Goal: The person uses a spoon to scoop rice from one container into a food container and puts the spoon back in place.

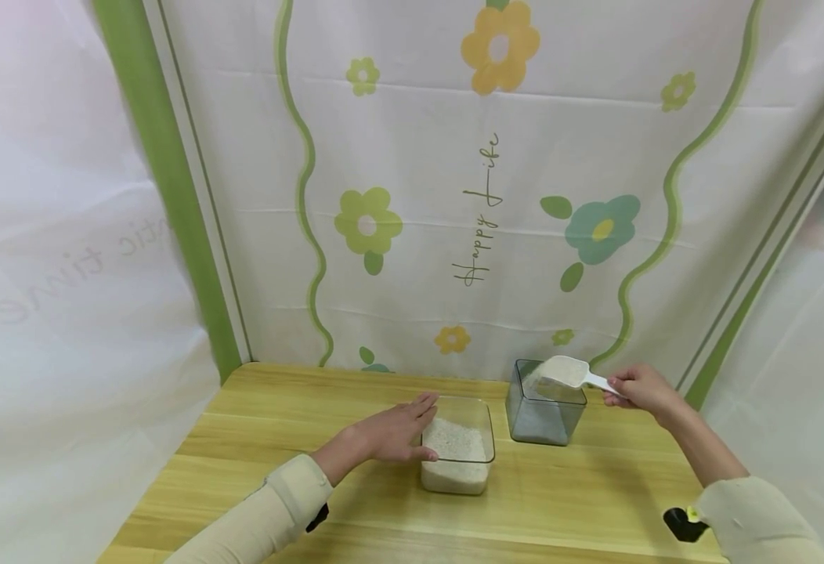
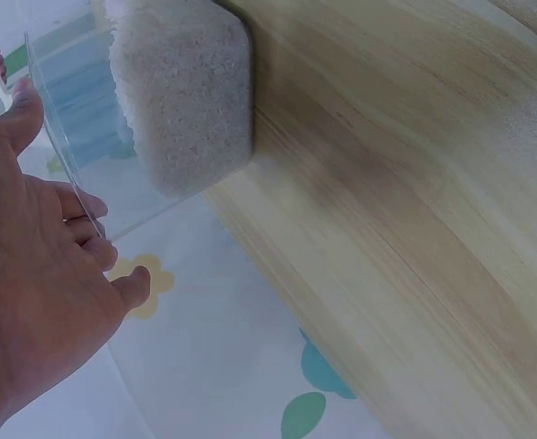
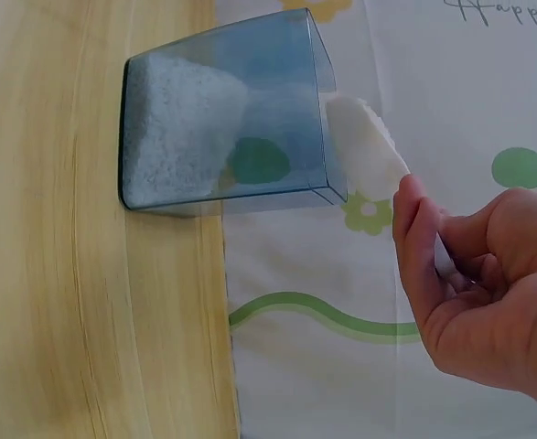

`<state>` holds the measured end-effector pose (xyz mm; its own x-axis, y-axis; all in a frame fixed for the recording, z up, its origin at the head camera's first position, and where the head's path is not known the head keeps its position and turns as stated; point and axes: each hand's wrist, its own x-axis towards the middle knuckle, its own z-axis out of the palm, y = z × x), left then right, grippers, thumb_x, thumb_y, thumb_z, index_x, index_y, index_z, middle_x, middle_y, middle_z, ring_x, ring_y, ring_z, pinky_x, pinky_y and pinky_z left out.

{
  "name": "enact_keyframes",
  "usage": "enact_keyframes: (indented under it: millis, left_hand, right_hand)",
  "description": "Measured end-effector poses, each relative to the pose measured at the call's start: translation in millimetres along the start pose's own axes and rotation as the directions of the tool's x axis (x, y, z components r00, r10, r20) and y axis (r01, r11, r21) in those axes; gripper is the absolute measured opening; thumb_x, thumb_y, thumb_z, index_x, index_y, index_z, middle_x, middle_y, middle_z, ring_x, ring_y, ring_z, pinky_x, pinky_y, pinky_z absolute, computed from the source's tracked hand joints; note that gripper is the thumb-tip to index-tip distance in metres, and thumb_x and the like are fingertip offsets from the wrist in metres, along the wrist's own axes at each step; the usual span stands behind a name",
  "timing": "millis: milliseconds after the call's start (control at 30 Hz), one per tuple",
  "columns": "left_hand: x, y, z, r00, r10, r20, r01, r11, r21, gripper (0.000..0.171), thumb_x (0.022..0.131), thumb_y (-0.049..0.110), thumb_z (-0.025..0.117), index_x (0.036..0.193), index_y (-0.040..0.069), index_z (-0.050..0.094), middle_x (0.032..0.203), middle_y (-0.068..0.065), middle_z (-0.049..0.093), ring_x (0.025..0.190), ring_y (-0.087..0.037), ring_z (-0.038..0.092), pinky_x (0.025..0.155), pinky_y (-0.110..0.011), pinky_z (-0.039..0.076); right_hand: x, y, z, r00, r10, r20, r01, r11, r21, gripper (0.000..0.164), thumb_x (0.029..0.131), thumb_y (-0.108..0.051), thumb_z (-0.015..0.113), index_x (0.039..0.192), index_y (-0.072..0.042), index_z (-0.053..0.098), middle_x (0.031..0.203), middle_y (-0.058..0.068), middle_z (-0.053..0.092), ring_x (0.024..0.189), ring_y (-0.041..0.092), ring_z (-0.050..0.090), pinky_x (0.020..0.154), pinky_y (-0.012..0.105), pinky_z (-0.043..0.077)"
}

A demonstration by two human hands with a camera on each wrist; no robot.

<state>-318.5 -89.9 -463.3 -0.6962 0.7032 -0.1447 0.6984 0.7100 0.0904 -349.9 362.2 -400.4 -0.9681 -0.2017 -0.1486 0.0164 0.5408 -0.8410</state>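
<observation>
— Where is the white scoop (image 3: 364, 151) from my right hand (image 1: 641, 389)?

— Just left of it, over the open top of the blue-tinted square container (image 1: 540, 415). Your fingers and thumb pinch the scoop's handle (image 1: 599, 382), and its bowl points left, bearing rice (image 1: 561, 368).

— Is there rice in that blue-tinted container too?

— Yes, you can see a layer at its bottom.

— And my left hand (image 1: 392, 433)?

— Its fingers are extended and the thumb is spread apart from them. They touch the rim of the clear container (image 1: 458, 460) at its left side, well apart from the scoop. That container also holds rice; it stands left of the blue-tinted one and slightly nearer to you, with a gap between.

— What lies around them?

— Both stand on a wooden table (image 1: 384, 525). Beyond its far edge hangs a white curtain (image 1: 412, 157) with printed flowers and "Happy Life" lettering.
</observation>
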Motion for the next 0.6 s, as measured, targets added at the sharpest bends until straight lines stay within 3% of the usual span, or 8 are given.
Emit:
enact_keyframes:
  millis: [333, 600]
  left_hand:
    - [1.0, -1.1, -0.5, 1.0, -0.001, 0.004, 0.001, 1.0, 0.012, 0.09, 0.098, 0.068, 0.034, 0.161, 0.006, 0.013, 0.169, -0.008, 0.0, 0.157, -0.023, 0.005, 0.123, -0.044, 0.026]
    - [0.0, -0.7, -0.1, 1.0, 0.001, 0.001, -0.001, 1.0, 0.01, 0.09, 0.098, 0.068, 0.034, 0.161, 0.006, 0.014, 0.169, -0.008, 0.0, 0.157, -0.023, 0.006, 0.123, -0.044, 0.026]
  right_hand:
    - [3.9, -5.1, 6.7, 0.995, -0.036, -0.088, 0.025, 0.992, -0.127, 0.035, 0.105, -0.002, 0.042, 0.113, 0.03, 0.054, 0.075, 0.003, 0.073, 0.066, 0.004, 0.07, 0.064, 0.017, 0.058]
    - [3.9, -7.2, 13.8, 0.986, -0.089, -0.142, 0.045, 0.957, -0.288, 0.031, 0.102, -0.001, 0.046, 0.109, 0.025, 0.062, 0.075, 0.011, 0.072, 0.063, 0.009, 0.067, 0.057, 0.021, 0.056]
